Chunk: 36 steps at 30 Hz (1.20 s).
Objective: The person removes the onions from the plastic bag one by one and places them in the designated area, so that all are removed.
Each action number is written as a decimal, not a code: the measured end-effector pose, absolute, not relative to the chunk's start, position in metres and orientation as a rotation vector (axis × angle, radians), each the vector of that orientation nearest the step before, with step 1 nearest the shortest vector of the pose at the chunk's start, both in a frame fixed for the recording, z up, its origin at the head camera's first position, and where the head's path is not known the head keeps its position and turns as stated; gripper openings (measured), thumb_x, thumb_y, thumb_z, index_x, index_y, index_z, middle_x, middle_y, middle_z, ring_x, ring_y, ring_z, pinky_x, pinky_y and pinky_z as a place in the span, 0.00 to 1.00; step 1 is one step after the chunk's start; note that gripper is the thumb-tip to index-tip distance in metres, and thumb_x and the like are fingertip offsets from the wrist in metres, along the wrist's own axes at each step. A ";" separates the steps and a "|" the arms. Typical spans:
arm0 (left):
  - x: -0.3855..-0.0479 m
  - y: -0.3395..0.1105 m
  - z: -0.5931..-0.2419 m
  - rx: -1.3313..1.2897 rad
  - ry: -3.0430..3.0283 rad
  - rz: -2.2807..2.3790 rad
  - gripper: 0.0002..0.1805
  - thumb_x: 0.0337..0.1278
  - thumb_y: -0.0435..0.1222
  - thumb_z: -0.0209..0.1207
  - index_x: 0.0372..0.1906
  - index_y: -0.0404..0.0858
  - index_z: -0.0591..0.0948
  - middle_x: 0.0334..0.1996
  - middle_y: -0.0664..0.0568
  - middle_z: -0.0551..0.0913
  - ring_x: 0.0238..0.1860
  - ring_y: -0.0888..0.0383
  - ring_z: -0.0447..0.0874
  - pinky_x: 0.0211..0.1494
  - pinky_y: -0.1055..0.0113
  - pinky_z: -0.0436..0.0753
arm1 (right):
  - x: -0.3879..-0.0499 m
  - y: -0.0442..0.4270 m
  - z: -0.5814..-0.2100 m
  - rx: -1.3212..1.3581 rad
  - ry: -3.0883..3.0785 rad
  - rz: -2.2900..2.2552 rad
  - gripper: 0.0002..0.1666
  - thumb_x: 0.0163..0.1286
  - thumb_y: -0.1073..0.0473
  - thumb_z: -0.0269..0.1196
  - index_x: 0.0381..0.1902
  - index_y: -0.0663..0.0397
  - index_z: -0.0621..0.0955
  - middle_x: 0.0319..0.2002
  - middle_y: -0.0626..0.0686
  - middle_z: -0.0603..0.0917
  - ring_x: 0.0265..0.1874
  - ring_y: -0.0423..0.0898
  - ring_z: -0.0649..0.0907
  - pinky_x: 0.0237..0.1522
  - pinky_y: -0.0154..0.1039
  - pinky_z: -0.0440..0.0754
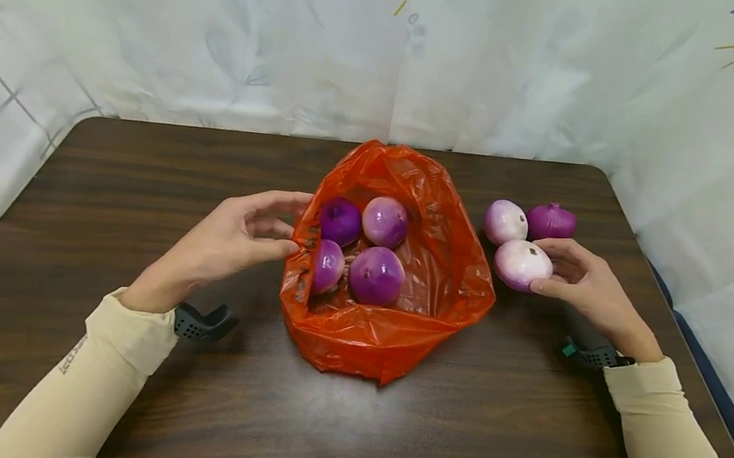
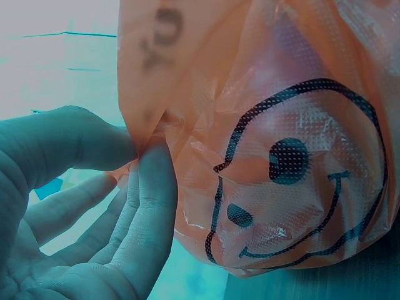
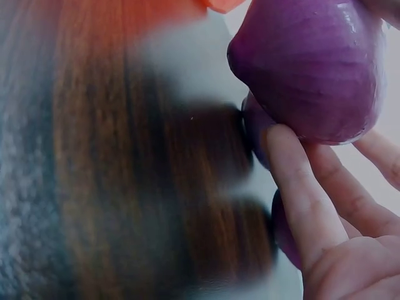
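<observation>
An orange-red plastic bag (image 1: pixel 385 349) lies wide open at the middle of the table, with several purple onions inside, one of them the onion (image 1: pixel 377 276) nearest the front. My left hand (image 1: pixel 224 240) pinches the bag's left rim between thumb and fingers; the left wrist view shows the pinched plastic beside a printed face on the bag (image 2: pixel 294 212). To the bag's right, my right hand (image 1: pixel 587 287) holds a pale purple onion (image 1: pixel 522 265) by its right side. In the right wrist view, fingers (image 3: pixel 306 194) press against that onion (image 3: pixel 312 69).
Just behind the held onion are a whitish onion (image 1: pixel 505 222) and a darker purple onion (image 1: pixel 552 221). The brown table (image 1: pixel 208 410) extends around the bag, and a pale patterned cloth (image 1: pixel 502 68) hangs behind it.
</observation>
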State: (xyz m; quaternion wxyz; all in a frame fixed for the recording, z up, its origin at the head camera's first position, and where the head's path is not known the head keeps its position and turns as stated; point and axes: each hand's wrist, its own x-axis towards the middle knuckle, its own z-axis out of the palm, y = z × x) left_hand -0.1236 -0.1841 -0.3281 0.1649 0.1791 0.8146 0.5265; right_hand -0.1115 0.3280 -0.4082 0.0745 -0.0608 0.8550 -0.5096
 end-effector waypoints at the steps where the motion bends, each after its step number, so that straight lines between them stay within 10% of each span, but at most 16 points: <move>1: -0.123 -0.184 -0.328 0.511 2.321 1.503 0.33 0.65 0.32 0.67 0.74 0.47 0.73 0.67 0.48 0.78 0.52 0.59 0.87 0.51 0.62 0.89 | -0.112 0.328 -0.409 -0.183 2.560 -1.530 0.32 0.69 0.63 0.70 0.68 0.50 0.74 0.60 0.40 0.80 0.54 0.31 0.84 0.49 0.28 0.86; 36: -0.125 -0.184 -0.331 0.499 2.312 1.510 0.33 0.65 0.32 0.67 0.74 0.47 0.73 0.68 0.48 0.77 0.52 0.60 0.87 0.51 0.62 0.89 | -0.116 0.324 -0.421 -0.180 2.560 -1.554 0.34 0.68 0.63 0.71 0.69 0.52 0.72 0.58 0.36 0.79 0.53 0.28 0.83 0.50 0.24 0.83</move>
